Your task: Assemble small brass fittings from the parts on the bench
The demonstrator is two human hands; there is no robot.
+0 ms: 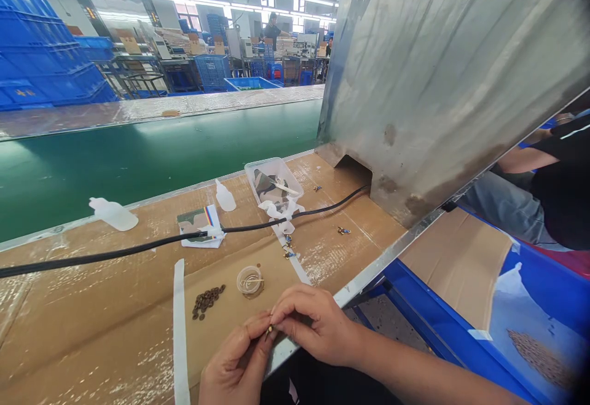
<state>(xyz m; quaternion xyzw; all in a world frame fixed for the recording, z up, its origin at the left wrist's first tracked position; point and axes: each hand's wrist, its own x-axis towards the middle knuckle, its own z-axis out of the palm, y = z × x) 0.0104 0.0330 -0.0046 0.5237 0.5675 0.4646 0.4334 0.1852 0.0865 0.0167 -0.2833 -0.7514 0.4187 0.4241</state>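
At the bench's front edge, my left hand (237,359) pinches a small dark part (270,329) with a yellowish spot. My right hand (316,319) meets it there, thumb and forefinger closed at the same part; fingertips hide most of it. Just beyond lies a cluster of brown discs (207,302), to the left of a shallow clear cup (249,280) with thin pale sticks in it. Small blue-and-gold pieces (289,254) lie on the white tape strip, and another such piece (343,230) rests farther right.
A black cable (157,243) crosses the cardboard-covered bench into a notch in the tall metal panel (437,98). Behind it stand two white bottles (115,214) and a clear tub (295,193) with camouflage cloth. A green conveyor (184,147) runs beyond. Another person (553,177) sits at right.
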